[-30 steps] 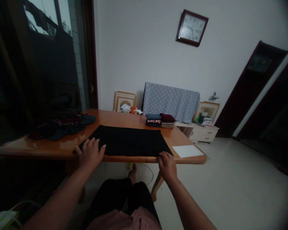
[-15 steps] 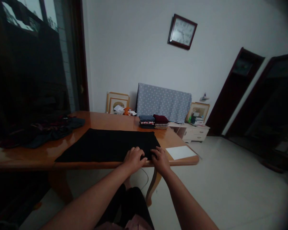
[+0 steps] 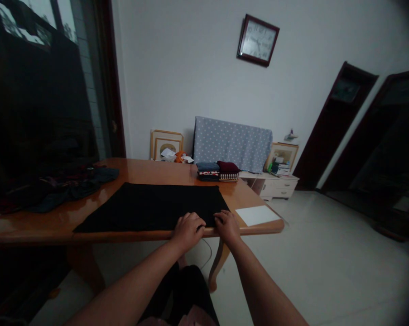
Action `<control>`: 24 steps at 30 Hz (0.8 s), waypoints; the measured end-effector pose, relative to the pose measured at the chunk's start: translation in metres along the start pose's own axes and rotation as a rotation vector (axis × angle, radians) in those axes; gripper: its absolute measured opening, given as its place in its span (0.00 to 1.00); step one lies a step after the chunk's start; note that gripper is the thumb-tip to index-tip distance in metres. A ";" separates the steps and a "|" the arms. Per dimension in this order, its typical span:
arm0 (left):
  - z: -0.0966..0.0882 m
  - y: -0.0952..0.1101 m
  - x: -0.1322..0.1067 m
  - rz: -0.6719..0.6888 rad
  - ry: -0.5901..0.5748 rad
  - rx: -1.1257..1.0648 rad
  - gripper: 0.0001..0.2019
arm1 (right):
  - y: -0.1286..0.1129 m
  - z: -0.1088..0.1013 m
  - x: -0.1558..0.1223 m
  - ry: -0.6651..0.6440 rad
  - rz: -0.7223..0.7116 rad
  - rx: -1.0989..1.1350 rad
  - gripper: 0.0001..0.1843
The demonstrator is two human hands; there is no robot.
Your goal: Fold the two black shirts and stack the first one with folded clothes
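A black cloth lies spread flat on the wooden table, reaching its near edge. My left hand and my right hand sit side by side at the cloth's near right corner. Both have their fingers curled and pinched on the cloth's near hem at the table edge. The right hand is at the very corner, the left a little further in.
A heap of dark clothes lies on the table's left part. A small stack of folded clothes sits at the far side, a white sheet at the right end. Behind stand a dotted covered piece, picture frames and a low white cabinet.
My left hand has moved from the cloth's near left corner across to the right, beside my right hand, and curled onto the hem. The view has shifted right.
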State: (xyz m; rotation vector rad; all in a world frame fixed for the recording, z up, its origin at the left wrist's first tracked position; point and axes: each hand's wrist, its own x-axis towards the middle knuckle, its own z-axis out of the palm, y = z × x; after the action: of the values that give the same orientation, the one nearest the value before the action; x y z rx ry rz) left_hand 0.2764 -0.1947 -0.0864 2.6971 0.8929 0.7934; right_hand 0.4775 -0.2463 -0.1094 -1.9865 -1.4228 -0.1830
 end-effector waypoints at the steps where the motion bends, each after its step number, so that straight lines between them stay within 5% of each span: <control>1: -0.001 -0.002 -0.003 0.037 -0.003 -0.003 0.11 | -0.001 -0.001 -0.001 0.001 0.000 0.000 0.15; 10: -0.002 -0.008 -0.014 0.152 0.017 0.010 0.15 | -0.025 -0.015 -0.024 -0.081 -0.221 -0.088 0.23; 17: -0.001 -0.011 -0.015 0.205 0.023 0.006 0.18 | -0.033 -0.028 -0.039 -0.085 -0.108 -0.155 0.24; 24: -0.003 -0.023 -0.015 0.218 -0.005 -0.050 0.19 | -0.048 -0.024 -0.040 -0.199 -0.256 -0.136 0.27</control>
State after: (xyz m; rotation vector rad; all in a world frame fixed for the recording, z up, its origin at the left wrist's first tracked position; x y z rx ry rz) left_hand 0.2534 -0.1856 -0.0980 2.7821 0.5754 0.8385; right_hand 0.4265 -0.2837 -0.0888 -1.9682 -1.8368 -0.2039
